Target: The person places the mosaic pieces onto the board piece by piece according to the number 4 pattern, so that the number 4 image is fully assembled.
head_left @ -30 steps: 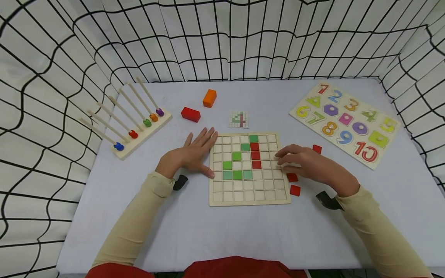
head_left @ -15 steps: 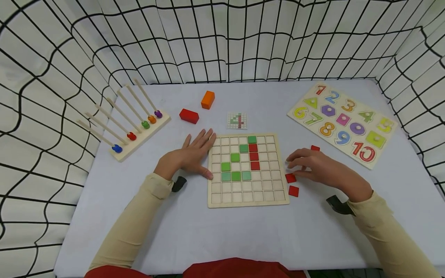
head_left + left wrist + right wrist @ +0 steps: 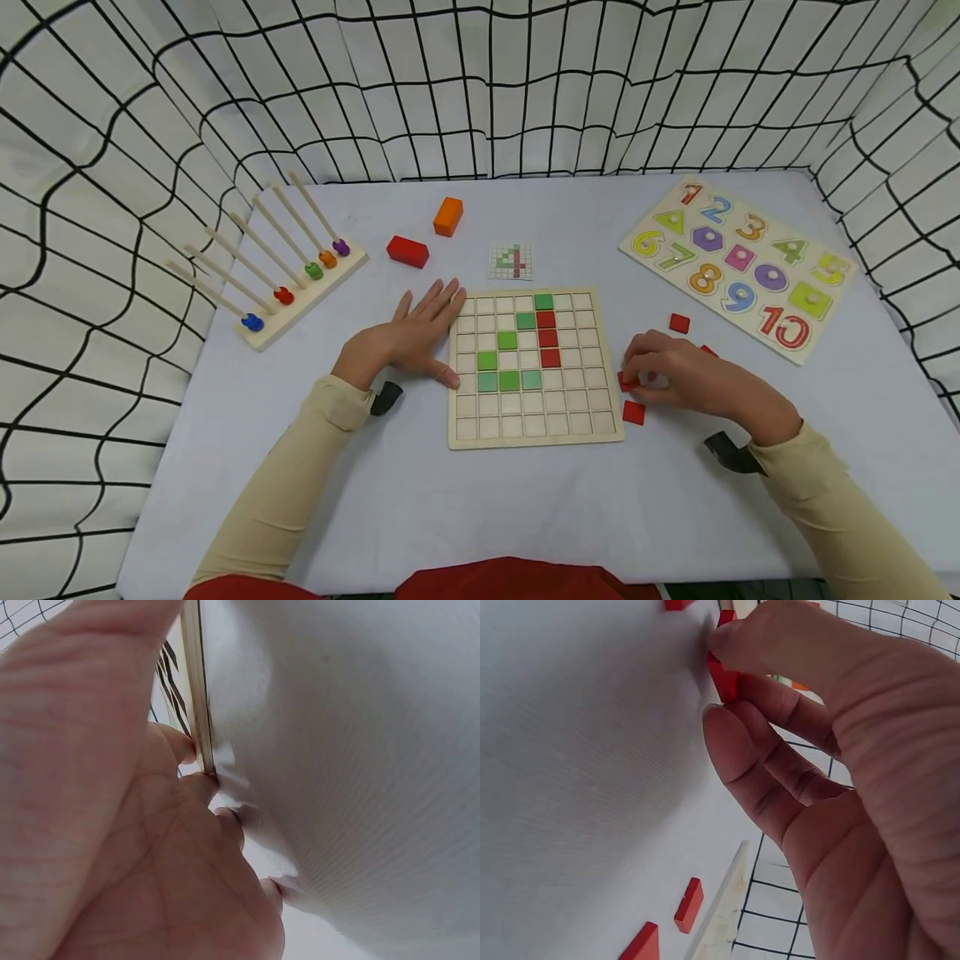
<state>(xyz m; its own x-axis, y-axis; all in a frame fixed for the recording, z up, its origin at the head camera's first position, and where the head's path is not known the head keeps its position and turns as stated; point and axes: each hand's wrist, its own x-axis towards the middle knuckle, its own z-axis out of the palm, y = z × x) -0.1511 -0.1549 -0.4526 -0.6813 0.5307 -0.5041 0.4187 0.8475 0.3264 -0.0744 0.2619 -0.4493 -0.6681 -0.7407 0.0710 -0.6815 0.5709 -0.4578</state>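
The wooden grid board lies mid-table, with several green tiles and a column of 3 red tiles in its cells. My left hand rests spread along the board's left edge; in the left wrist view its fingers touch the side of the board. Just right of the board, my right hand pinches a red tile between thumb and fingertips, low over the cloth. Loose red tiles lie around it: one nearer the person, one farther off, and one partly hidden behind the hand.
Behind the board lies a small pattern card. A red block and an orange block are near it. A peg stand with beads is at left, a number puzzle board at right. Black netting encloses the table.
My right hand has drawn back from the board's right edge, then come down onto a red tile beside it and pinched it. The left hand keeps its place.
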